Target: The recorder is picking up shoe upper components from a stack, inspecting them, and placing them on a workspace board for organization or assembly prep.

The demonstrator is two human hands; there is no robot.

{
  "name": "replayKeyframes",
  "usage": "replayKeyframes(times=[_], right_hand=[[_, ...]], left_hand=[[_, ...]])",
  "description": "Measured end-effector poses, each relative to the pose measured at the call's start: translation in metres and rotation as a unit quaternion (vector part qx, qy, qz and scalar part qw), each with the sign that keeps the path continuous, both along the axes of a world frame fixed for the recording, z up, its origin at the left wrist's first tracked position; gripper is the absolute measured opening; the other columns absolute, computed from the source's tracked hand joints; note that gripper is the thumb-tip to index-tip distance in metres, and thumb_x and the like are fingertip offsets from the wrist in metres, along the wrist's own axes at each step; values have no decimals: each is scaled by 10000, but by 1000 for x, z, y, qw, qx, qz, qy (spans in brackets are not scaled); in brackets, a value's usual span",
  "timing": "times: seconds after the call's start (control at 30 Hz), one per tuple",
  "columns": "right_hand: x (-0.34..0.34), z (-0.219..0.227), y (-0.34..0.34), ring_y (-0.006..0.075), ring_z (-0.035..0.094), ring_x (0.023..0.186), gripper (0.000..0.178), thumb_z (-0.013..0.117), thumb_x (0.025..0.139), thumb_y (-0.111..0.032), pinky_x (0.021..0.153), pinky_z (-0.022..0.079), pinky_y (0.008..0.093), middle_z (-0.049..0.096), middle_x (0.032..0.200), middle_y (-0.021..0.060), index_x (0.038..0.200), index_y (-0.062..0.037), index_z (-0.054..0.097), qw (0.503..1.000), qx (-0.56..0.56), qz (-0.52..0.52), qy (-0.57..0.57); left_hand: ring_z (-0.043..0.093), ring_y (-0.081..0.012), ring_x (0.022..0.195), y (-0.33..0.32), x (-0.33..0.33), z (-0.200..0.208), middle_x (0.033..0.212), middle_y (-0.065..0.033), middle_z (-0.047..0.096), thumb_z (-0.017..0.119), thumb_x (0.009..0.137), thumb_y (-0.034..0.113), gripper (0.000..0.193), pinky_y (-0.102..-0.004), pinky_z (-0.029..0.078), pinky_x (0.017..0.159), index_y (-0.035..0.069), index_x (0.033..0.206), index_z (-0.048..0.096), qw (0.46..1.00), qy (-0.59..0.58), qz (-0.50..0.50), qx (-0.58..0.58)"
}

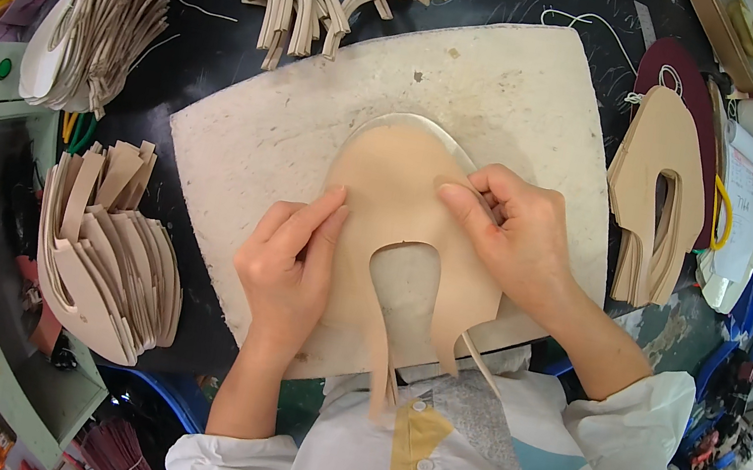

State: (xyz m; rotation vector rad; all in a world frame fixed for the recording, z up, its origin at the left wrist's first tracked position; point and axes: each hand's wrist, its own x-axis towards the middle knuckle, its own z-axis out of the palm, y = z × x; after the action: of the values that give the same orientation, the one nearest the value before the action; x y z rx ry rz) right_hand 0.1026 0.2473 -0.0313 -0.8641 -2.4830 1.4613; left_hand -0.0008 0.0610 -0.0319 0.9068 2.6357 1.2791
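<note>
The smooth tan leather shoe upper (393, 198), with its U-shaped cutout, lies flat at the middle of the rough, off-white cutting board (248, 162); your left hand (289, 265) presses it with flat fingers, your right hand (513, 234) pinches its right edge

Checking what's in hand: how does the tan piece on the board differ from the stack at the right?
The tan piece lies alone and flat on the white board; the stack holds many layered pieces on the dark table. Both hands, left and right, press the piece; nothing touches the stack. Both share a tan colour and a cut-out shape.
</note>
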Motion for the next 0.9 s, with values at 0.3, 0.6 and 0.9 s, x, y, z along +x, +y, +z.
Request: replayKeyframes(times=[0.3,0.6,0.9], right_hand=[[-7,8,6,214,533,445,266,708,874,-228,449,408,325,557,556,140,788,9,625,999,9,9,-36],[-12,11,3,300,602,508,250,700,858,-209,490,456,375,581,579,170,776,13,619,998,39,12,-47],[-39,19,42,309,636,556,225,702,848,-206,523,503,359,650,655,122,978,-31,646,972,153,169,57]], left_hand=[[507,-94,569,8,-2,-1,704,-72,613,720,836,5,182,-228,389,519,21,1015,750,1000,-12,10,-4],[493,-109,551,9,-3,3,751,-74,608,727,835,21,146,-245,384,503,6,980,747,1000,-18,-1,-22],[521,-305,1223,34,-26,17,1342,-128,548,571,768,-17,467,-394,441,968,28,1231,609,926,160,-297,-168]])
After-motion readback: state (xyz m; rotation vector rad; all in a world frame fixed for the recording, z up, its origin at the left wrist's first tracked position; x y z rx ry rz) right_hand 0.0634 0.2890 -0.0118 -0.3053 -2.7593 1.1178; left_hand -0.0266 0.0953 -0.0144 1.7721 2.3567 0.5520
